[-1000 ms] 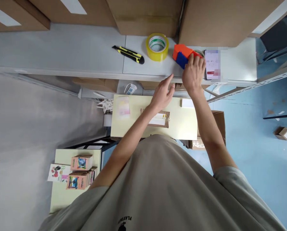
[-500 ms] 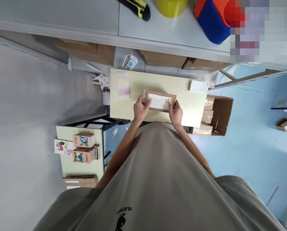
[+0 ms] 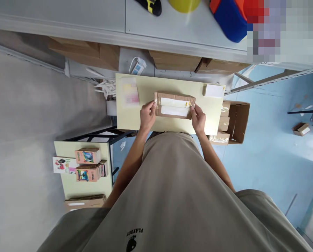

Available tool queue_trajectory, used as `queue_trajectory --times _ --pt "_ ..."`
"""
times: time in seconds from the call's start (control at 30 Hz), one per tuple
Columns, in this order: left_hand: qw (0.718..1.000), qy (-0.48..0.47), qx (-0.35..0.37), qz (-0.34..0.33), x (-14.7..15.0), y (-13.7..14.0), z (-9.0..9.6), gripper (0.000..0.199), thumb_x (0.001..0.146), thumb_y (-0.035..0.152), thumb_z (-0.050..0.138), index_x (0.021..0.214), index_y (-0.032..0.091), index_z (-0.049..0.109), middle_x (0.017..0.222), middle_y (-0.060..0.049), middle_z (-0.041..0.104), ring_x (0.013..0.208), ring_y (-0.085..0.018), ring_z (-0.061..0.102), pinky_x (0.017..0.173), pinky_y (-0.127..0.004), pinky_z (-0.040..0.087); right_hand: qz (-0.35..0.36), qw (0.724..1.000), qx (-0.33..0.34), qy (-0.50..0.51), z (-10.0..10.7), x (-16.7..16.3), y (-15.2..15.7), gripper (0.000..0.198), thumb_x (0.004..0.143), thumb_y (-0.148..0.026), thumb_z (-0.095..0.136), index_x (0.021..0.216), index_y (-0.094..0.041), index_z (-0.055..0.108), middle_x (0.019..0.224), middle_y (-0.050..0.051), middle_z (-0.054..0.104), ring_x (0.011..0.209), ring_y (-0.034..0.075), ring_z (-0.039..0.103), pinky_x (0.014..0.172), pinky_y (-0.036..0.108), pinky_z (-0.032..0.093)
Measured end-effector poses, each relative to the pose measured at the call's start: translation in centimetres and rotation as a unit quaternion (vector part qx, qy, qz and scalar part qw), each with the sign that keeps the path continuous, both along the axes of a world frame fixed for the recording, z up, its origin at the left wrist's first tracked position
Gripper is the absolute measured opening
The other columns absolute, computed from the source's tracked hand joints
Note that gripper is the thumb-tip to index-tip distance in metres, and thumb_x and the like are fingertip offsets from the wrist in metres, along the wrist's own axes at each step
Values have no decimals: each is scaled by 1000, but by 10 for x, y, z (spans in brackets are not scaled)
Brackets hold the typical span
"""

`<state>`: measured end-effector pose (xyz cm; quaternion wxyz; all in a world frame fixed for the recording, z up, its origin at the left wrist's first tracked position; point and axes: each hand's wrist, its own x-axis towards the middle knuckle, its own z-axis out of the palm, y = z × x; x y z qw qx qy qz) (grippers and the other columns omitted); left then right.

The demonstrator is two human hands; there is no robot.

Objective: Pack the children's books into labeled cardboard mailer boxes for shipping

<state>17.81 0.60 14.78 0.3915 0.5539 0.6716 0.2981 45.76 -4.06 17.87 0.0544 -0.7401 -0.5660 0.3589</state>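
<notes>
A small brown cardboard box (image 3: 174, 113) is over the pale yellow table (image 3: 161, 125), right in front of my body. Two white labels (image 3: 173, 110) with small yellow marks cover much of its top face. My left hand (image 3: 147, 114) grips the box's left end, thumb and fingers closed at the edge. At the opposite end, my right hand (image 3: 198, 117) pinches the right edge. Whether the box rests on the table or is slightly lifted, I cannot tell.
A white stack of labels (image 3: 214, 90) lies at the table's right, a pink-and-yellow sheet (image 3: 130, 91) at its left. Right of the table stands an open carton (image 3: 239, 122) with several boxes. A side table (image 3: 80, 189) holds books (image 3: 88, 156). Overhead runs a grey shelf (image 3: 93, 21).
My hands have shifted outward from the labels to the two ends of the box. More of the labels shows. The whole view has moved slightly.
</notes>
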Motion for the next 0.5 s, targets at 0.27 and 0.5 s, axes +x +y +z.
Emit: queue_trajectory --times 0.27,0.5 --pt "995 -103 9 -9 -30 -18 -61 22 107 39 77 122 24 79 128 -11 79 115 -25 84 106 -38 72 -119 937 236 229 -69 24 -33 53 116 -68 62 151 -31 79 143 14 75 132 29 79 102 47 75" --pt "979 -48 -200 3 -25 -45 -120 19 89 14 74 107 20 78 126 -18 86 123 -36 85 123 -56 65 -158 958 68 230 -143 25 -59 48 106 -62 60 124 -22 78 138 25 80 120 35 83 106 55 73"
